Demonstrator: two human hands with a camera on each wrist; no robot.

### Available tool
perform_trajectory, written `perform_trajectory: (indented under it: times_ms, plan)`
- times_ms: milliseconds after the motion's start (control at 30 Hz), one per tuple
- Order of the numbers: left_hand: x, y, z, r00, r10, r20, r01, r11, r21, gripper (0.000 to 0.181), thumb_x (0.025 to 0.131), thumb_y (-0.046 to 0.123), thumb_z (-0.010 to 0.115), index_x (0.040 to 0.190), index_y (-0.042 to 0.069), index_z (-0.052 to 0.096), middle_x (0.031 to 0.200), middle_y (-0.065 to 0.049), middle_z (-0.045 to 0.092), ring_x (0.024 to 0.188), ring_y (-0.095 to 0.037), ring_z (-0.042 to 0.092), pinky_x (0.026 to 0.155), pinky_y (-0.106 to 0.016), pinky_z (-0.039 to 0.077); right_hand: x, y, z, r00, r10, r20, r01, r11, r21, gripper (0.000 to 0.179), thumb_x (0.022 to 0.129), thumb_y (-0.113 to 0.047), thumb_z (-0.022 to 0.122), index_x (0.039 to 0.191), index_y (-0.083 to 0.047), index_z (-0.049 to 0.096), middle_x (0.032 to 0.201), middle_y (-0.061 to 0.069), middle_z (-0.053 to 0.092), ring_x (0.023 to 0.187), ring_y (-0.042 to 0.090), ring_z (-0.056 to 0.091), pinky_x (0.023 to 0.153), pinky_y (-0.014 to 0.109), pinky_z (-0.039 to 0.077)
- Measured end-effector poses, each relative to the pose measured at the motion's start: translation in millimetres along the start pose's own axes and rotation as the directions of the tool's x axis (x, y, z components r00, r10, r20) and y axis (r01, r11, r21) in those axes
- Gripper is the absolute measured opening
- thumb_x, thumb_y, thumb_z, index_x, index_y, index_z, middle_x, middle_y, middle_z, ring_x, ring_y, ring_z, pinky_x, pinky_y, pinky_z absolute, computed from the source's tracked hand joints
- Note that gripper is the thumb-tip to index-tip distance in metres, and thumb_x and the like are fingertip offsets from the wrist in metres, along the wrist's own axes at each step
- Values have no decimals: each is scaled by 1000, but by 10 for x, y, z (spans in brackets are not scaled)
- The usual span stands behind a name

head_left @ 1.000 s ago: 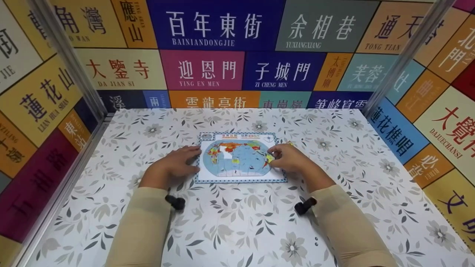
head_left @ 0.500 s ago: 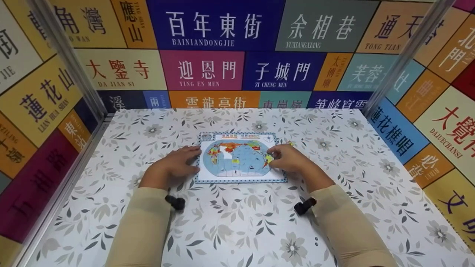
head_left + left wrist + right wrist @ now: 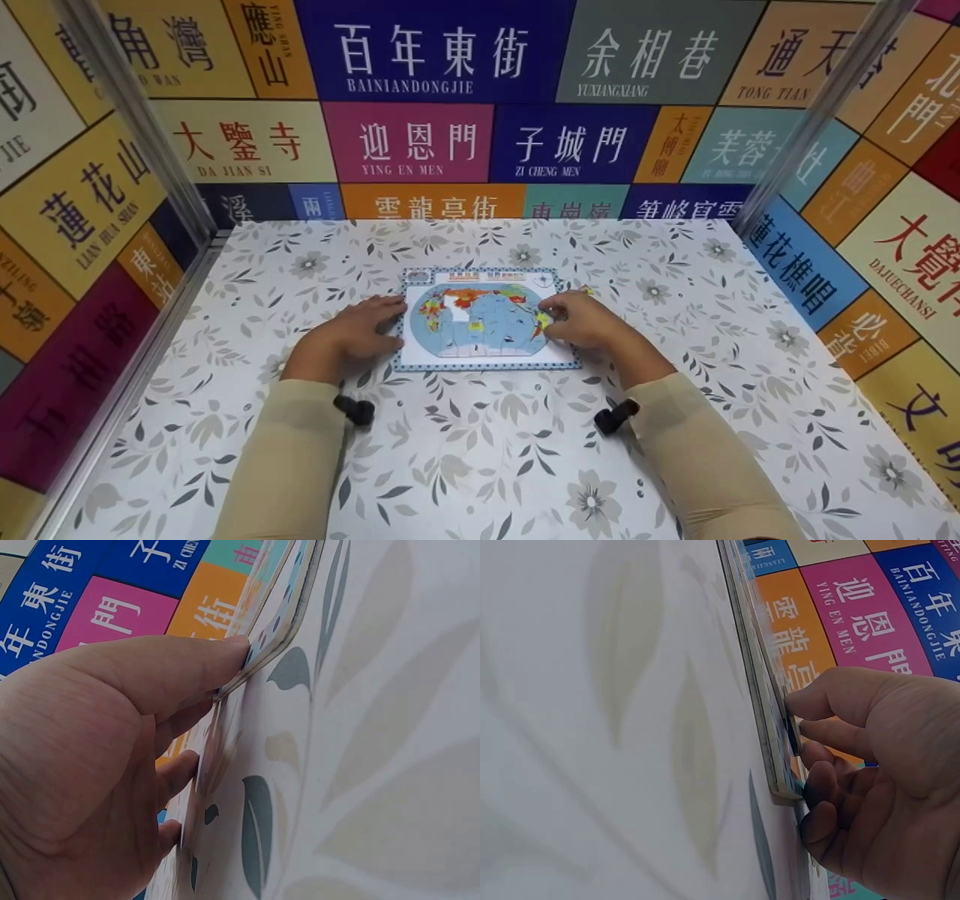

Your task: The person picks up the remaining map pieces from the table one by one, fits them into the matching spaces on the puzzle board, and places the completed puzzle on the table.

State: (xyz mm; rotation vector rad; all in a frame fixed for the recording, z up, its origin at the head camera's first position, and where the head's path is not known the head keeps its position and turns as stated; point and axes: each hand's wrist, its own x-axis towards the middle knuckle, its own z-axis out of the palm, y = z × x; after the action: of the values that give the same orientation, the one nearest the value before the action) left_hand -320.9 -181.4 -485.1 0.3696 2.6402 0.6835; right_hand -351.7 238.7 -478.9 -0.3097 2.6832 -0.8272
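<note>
A world map jigsaw puzzle (image 3: 491, 366) with a blue dotted border lies flat on the table. A white gap shows among its pieces at upper left. My left hand (image 3: 358, 327) rests at the board's left edge, fingers spread. In the left wrist view its straight thumb (image 3: 202, 664) touches the corner of the board, and the other fingertips reach down beside it. At the right side of the map, my right hand (image 3: 589, 319) pinches a puzzle piece (image 3: 792, 731) between thumb and forefinger. The piece stands just over the board, partly hidden by the fingers.
Just beyond my right hand, a small colourful puzzle piece (image 3: 587, 290) lies on the table, partly hidden. The table (image 3: 480, 465) has a floral cover. Panels with Chinese lettering (image 3: 435, 49) stand at its back and both sides.
</note>
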Motion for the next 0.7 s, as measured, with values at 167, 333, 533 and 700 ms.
perform_trajectory:
  times_ms: [167, 333, 533, 700]
  plan:
    - [5, -6, 7, 1000, -9, -2, 9, 1000, 1, 75, 103, 44, 64, 170, 33, 32, 182, 8, 17, 171, -35, 5, 137, -66, 6, -3, 4, -5, 1000, -13, -2, 13, 1000, -8, 56, 93, -21, 72, 148, -13, 65, 136, 12, 64, 120, 28, 58, 109, 49, 51]
    - [6, -9, 15, 1000, -15, -3, 15, 1000, 0, 75, 103, 45, 65, 169, 35, 32, 182, 9, 17, 171, -35, 5, 137, -66, 7, -8, 4, -9, 1000, -29, -5, 29, 999, -14, 56, 93, -20, 72, 148, -12, 65, 138, 14, 64, 121, 29, 58, 110, 49, 51]
    - [8, 8, -2, 1000, -12, 11, 12, 1000, 13, 75, 103, 43, 65, 170, 34, 32, 182, 10, 17, 171, -33, 5, 137, -66, 8, -7, 11, -11, 999, -43, -8, 43, 999, -11, 55, 93, -19, 72, 147, -12, 66, 138, 14, 64, 122, 29, 58, 109, 50, 51]
    - [15, 11, -17, 1000, 7, 24, -8, 999, 38, 76, 103, 42, 64, 170, 30, 32, 182, 9, 18, 171, -33, 6, 136, -67, 9, 3, 20, -7, 999, -54, -2, 54, 998, -13, 56, 94, -20, 71, 149, -11, 65, 144, 14, 64, 128, 30, 59, 113, 52, 50]
